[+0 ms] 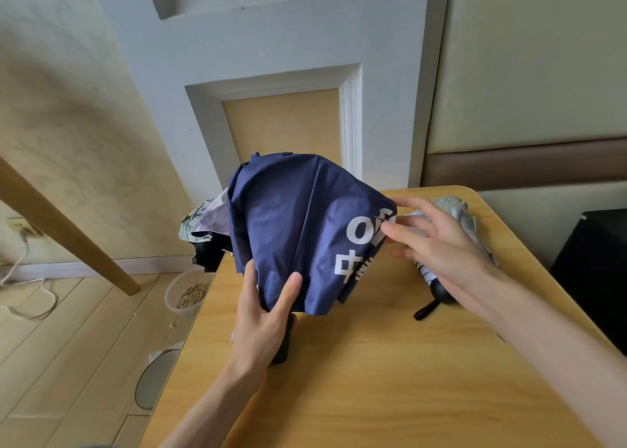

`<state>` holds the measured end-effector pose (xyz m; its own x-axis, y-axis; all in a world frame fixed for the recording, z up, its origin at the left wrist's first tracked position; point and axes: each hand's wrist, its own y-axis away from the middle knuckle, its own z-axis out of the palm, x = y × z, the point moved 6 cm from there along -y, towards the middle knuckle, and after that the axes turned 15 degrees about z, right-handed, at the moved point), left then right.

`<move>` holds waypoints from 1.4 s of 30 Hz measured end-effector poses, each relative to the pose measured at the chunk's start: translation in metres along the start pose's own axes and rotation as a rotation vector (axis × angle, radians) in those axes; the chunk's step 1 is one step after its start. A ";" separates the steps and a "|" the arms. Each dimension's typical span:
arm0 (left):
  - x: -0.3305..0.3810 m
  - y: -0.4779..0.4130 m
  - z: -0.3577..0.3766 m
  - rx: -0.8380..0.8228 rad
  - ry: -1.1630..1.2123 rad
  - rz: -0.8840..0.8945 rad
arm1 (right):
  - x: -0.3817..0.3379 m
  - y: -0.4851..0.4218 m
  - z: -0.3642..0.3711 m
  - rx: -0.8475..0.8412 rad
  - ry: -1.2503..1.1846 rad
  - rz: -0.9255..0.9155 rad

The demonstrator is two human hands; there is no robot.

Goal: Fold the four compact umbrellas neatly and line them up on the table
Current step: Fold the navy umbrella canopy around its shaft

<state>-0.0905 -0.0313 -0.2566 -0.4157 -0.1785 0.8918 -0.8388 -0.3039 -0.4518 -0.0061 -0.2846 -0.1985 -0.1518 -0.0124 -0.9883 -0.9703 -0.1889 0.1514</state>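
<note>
- Currently gathering the canopy of a navy umbrella (288,223), held above the middle of the wooden surface (356,379).
- Gripping its black handle (283,342) from below with the left hand (261,322), fingers curled around the handle and the lower hem of the cloth, thumb lying against the fabric.
- Reaching in with the right hand (437,240), fingers loosely spread, fingertips (390,230) touching the right edge of the canopy beside white printed lettering; possibly starting to pinch a pleat, though hard to tell.
- Looking thin, smooth and slightly glossy, like nylon; billowing in soft uneven folds, not yet pleated.
- Lying further right on the surface, a grey-and-white umbrella (464,223), crumpled and loose, its rounded black handle and strap (437,295) pointing toward the viewer, partly hidden by the right forearm.
- Hanging off the far left edge of the surface, a bundle of pale patterned and black fabric (203,233), probably the remaining umbrellas; exact count unclear.
- Judging the task to be early: nothing folded or lined up yet.
- Calling next, most likely, for smoothing each panel flat between the ribs, wrapping the pleats one way around the shaft, and fastening the strap.
- Sitting on the wood-plank floor at left, a clear plastic tub of grain (188,295).
</note>
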 end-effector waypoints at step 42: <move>0.006 0.018 0.006 0.361 0.058 -0.080 | 0.017 0.057 0.057 0.648 0.604 -0.919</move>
<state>-0.1062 -0.0437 -0.2592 -0.3818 -0.0910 0.9197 -0.6957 -0.6269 -0.3508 -0.0746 -0.2393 -0.2053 0.5655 -0.6075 -0.5578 -0.6120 0.1442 -0.7776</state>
